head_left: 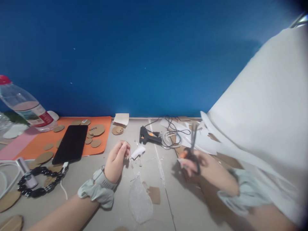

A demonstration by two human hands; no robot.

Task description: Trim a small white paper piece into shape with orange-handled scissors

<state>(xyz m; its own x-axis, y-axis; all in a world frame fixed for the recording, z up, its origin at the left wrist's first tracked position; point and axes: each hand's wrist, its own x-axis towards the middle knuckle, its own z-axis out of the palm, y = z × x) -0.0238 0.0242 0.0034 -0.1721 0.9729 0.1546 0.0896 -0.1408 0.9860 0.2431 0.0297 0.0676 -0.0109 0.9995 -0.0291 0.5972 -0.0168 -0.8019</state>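
Note:
My left hand (118, 160) rests low over the table at the centre left, its fingers curled together in a pinch; whatever they hold, if anything, is too small to name. A small white paper piece (138, 152) lies just right of its fingertips. My right hand (193, 163), blurred, is wrapped round the handles of dark scissors (193, 138), blades pointing up. Between and beyond the hands lies a black glue gun (149, 137). Nearer the front are a clear leaf-shaped film (140, 200) and a brown cardboard square (154, 195).
A phone (71, 144) and cardboard discs (97, 130) lie on orange paper (106, 134) at left. A bottle (29, 107) leans behind them; a beaded loop (38, 192) is nearer. Coiled cable (171, 139) lies behind the right hand. White sheeting (264, 96) rises at right before a blue wall (144, 57).

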